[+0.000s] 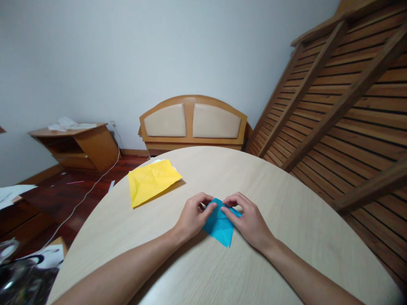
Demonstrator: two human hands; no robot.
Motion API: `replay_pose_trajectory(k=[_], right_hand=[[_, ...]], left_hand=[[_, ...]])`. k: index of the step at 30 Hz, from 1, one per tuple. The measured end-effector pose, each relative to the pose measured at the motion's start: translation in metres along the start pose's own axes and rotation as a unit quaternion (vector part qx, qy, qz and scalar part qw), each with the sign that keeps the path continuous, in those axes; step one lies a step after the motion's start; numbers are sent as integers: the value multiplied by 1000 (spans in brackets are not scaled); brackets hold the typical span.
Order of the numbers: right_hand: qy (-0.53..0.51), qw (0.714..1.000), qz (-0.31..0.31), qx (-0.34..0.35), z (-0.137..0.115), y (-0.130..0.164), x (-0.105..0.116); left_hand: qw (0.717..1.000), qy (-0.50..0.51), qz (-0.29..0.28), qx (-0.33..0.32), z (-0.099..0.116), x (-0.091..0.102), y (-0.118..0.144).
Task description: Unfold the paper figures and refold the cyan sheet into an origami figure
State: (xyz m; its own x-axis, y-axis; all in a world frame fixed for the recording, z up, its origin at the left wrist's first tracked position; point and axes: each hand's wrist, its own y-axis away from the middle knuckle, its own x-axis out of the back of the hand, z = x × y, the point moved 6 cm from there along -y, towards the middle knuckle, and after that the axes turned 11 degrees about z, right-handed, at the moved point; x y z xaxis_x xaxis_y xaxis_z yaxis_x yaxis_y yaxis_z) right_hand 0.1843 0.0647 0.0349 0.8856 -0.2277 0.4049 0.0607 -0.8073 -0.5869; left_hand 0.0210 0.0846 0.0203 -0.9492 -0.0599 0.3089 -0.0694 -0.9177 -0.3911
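Observation:
A small folded piece of blue paper is held between my two hands, over the near middle of the round table. My left hand pinches its upper left edge between thumb and fingers. On the other side, my right hand grips the upper right part, its thumb lying on top. The paper's pointed lower end hangs toward me, and creases cross its face. Farther off to the left lies a creased yellow sheet of paper, with some white paper showing behind its far edge.
Past the table stands a headboard with two cream panels. Wooden bed slats lean along the right wall. At left are a low cabinet with papers on top, a white cable on the floor, and a cluttered pile.

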Motion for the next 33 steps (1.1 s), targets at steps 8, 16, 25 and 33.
replay_pose_trajectory(k=[8,16,25,33], right_hand=[[1,1000,13,-14,-3,-1,0],[-24,999,23,-23,-4,-1,1],[-53,997,47,-27,-4,-2,2],[-78,989,27,-120,13,2,-5]], left_hand=[[1000,21,3,-22,6,1,2],[999,40,8,15,4,0,0],[998,54,7,34,1,1,1],[998,52,3,38,0,-1,0]])
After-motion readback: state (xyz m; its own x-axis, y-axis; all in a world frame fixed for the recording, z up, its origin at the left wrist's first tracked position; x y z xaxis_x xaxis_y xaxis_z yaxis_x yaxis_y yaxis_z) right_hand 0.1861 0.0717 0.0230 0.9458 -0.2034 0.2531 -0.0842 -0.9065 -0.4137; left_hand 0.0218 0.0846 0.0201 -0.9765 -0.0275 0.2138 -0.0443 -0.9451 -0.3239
